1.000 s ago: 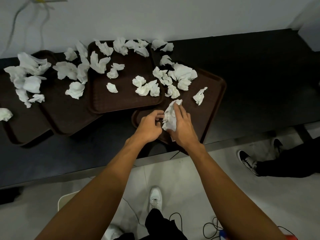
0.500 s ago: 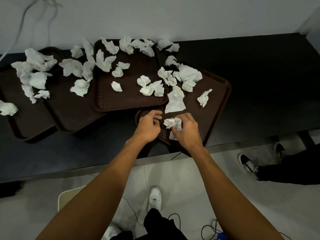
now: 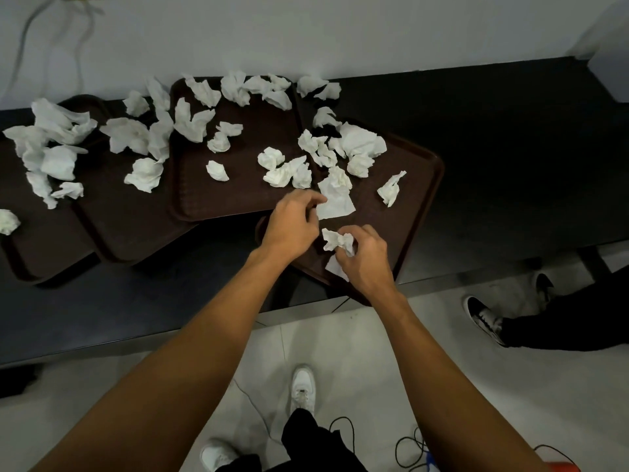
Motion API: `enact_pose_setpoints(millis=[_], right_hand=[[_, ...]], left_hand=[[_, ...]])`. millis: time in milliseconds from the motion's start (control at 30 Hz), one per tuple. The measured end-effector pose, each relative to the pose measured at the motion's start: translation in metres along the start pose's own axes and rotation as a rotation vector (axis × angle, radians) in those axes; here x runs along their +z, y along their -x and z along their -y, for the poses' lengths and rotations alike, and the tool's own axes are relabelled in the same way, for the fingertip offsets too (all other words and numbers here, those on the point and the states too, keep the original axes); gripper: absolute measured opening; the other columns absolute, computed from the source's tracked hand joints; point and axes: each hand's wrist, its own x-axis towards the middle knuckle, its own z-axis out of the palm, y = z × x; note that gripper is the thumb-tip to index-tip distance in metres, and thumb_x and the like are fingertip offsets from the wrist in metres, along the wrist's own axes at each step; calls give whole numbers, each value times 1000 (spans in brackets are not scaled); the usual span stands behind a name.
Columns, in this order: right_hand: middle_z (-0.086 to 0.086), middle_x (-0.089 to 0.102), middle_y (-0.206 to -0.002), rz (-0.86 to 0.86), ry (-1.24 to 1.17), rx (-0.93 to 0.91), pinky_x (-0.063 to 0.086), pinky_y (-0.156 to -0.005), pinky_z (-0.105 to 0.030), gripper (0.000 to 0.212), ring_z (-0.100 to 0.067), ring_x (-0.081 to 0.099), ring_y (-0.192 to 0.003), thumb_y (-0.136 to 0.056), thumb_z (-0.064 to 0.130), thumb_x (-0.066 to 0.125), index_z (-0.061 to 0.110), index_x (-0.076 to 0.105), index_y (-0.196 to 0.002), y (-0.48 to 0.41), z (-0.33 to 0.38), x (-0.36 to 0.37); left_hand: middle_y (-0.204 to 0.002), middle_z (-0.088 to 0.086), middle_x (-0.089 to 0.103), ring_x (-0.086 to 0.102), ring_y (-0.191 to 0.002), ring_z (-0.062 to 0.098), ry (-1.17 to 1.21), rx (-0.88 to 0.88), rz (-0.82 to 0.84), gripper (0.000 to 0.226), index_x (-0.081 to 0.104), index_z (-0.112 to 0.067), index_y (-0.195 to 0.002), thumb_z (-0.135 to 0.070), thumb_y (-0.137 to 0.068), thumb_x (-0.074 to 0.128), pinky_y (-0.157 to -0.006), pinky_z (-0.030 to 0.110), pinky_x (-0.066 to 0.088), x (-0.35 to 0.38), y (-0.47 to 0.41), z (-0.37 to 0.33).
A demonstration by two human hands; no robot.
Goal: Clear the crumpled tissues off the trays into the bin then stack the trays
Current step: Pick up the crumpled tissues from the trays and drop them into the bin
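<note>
From the head view, we are looking down over a long black counter [image 3: 510,137] set against a pale wall [image 3: 340,28]. Four dark brown rectangular plastic trays are lying on it in an overlapping row, and crumpled white paper tissues [image 3: 362,143] are scattered across all of them.

Our right hand [image 3: 366,258] is curling its fingers round a small crumpled white tissue wad [image 3: 335,240], holding it just above the rightmost tray [image 3: 422,185]. That tray is sitting askew, with its near corner reaching past the counter's edge.

Our left hand [image 3: 292,223] is hovering close beside the right one, the two apart. Its bent fingertips are meeting the left edge of a flatter white tissue sheet [image 3: 337,204] lying on the same tray. We cannot tell whether they are actually pinching it.

The middle tray [image 3: 211,202] is overlapping the rightmost one. Two more trays [image 3: 112,219] are lying farther left.

Below, our white sneaker [image 3: 303,386] is standing on the light tiled floor [image 3: 340,335]. Another person's black shoe [image 3: 483,318] is showing at the right.
</note>
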Motion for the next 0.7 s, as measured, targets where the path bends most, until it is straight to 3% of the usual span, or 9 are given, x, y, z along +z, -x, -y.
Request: enact_pose_setpoints(millis=[100,200,400,567,700], right_hand=[[-1,58,-110,-40,3,14,39,-74,2,26,-2,56,-82,-83,4,77,12,73,-107,4,-5,-8],[3,60,-109,-79,-19,39,38,-77,2,25,-1,57,-85,-82,3,77,12,72,-105,7,-8,-12],[3,62,-109,-88,-32,86,39,-76,3,27,3,57,-86,-85,9,77,14,70,-111,12,-15,-18],[2,64,-111,-116,-11,110,37,-76,3,28,-2,56,-93,-86,11,76,14,71,-113,16,-20,-24],[4,64,-109,-130,-11,139,38,-76,3,27,-1,55,-91,-86,11,77,15,71,-111,18,-21,-27]], left_hand=[[-128,-5,60,50,-124,15,-204,146,27,33,67,-23,-122,-12,-92,63,-107,35,41,4,-25,-10],[-140,0,53,42,-133,24,-518,192,131,49,61,-24,-135,-30,-88,71,-110,43,32,12,-48,-16],[-131,-1,61,40,-128,28,-930,273,266,59,65,-27,-130,-60,-82,69,-105,49,28,31,-53,-13],[-125,-2,65,38,-134,25,-963,302,274,40,71,-27,-123,-50,-92,62,-111,58,19,44,-45,-12],[-106,-5,71,49,-123,23,-854,367,227,20,77,-28,-108,-31,-90,69,-108,52,15,49,-33,-8]])
